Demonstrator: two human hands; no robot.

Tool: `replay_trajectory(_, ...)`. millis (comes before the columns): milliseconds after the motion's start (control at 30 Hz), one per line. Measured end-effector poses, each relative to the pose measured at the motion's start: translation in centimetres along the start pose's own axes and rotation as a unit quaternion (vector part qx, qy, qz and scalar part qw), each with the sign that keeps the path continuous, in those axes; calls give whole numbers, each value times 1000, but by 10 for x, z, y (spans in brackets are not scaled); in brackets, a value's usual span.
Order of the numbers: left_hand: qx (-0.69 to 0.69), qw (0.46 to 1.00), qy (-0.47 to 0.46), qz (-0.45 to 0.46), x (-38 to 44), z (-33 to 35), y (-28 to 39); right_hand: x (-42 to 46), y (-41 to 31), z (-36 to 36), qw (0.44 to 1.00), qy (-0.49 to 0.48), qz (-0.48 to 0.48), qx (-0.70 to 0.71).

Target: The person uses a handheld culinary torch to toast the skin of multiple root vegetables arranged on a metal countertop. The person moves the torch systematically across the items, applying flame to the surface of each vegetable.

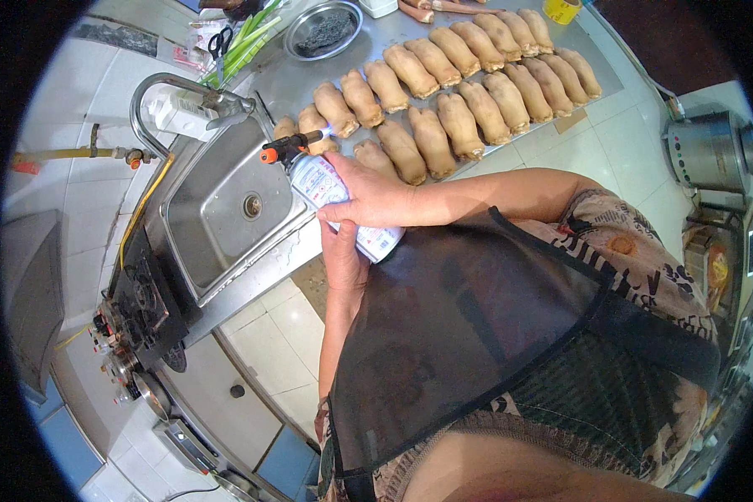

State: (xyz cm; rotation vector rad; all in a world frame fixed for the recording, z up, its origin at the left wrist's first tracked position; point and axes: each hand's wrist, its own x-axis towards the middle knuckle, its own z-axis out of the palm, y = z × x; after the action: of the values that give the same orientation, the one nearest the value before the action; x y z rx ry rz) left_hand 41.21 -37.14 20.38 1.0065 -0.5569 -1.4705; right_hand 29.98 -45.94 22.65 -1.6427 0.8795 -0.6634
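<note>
My right hand (pixel 379 196) is wrapped around the middle of a butane gas canister (pixel 317 179) with printed writing. My left hand (pixel 345 254) grips the same canister lower down, close to its base. Screwed on top is a black and orange blowtorch head (pixel 282 149), its metal nozzle pointing away to the upper right. A short blue flame (pixel 327 131) burns at the tip, against or very near the lower end of a pig's trotter (pixel 334 108). Two rows of pale brown trotters (pixel 461 125) lie side by side on the steel counter (pixel 260 75).
Left of the torch is a steel sink (pixel 226 219) with a curved faucet (pixel 144 106). A metal bowl (pixel 323 31) with dark contents, scallions (pixel 248 47), black-handled scissors (pixel 219 44) and a yellow tape roll (pixel 561 9) sit farther back. A large steel pot (pixel 706 150) stands at right.
</note>
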Motion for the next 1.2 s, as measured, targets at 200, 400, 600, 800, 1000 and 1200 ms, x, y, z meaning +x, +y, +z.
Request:
replay_trajectory(200, 0, 1000, -4, 3, 1, -3, -2, 0, 0, -1, 1000, -1, 2, 10)
replay_trajectory(400, -6, 1000, -8, 1, 1, 0, -2, 1, 7, 3, 999, 38, -32, 1)
replay_trajectory(600, 11, 1000, -14, 5, 2, 1, -3, -1, 6, -1, 999, 34, -28, 12)
replay_trajectory(800, 57, 998, -21, 15, 3, 1, -7, -3, 9, -1, 997, 57, -45, 11)
replay_trajectory(1000, 42, 999, -31, 7, 3, 5, -5, -4, 10, -4, 998, 54, -41, 17)
replay_trajectory(1200, 14, 1000, -23, -14, 5, 8, -6, -4, 13, -6, 996, 66, -49, 28)
